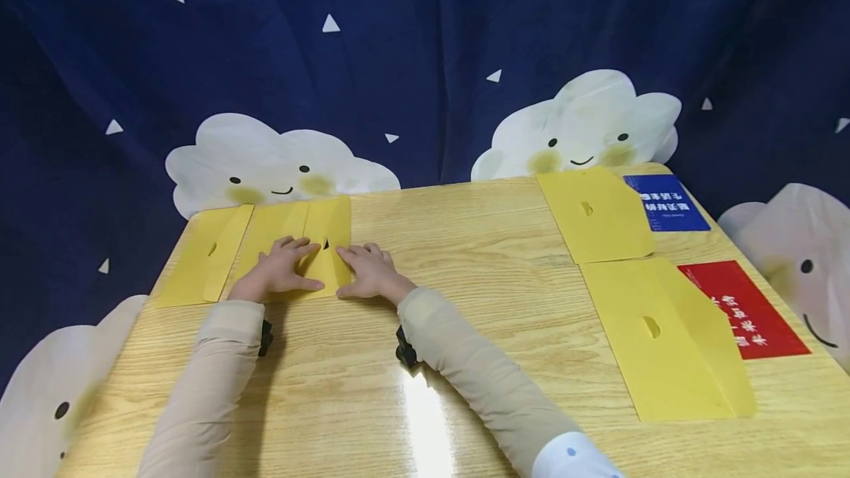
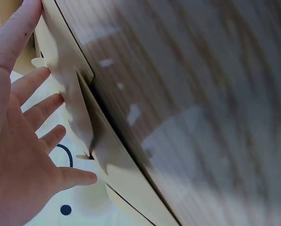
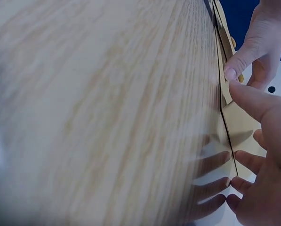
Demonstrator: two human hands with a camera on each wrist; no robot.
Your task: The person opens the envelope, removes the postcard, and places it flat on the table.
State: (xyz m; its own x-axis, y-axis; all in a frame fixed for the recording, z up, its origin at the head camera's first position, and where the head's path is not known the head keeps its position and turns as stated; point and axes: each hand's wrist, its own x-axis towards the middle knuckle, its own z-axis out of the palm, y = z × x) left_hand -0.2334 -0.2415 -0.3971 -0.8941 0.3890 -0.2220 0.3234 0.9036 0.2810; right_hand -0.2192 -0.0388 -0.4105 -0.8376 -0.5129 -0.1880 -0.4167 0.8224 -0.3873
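A yellow envelope (image 1: 332, 221) lies at the back left of the table under both hands, its right-hand flap raised a little and a small dark gap showing at its slot. My left hand (image 1: 282, 268) rests across the envelope with its fingers spread. In the left wrist view, the same left hand (image 2: 32, 127) has its fingers straight and apart beside the envelope edges. My right hand (image 1: 372, 271) touches the flap's right side with thumb and fingertips. In the right wrist view, the right hand (image 3: 267, 146) has fairly straight fingers, its thumb tip close to the left thumb.
Another yellow envelope (image 1: 199, 264) lies at the left edge. On the right are two yellow envelopes, one at the back (image 1: 598, 223) and one nearer (image 1: 657, 367). A blue card (image 1: 680, 216) and a red card (image 1: 773, 319) lie partly under them. A dark curtain (image 1: 412, 35) hangs behind the table.
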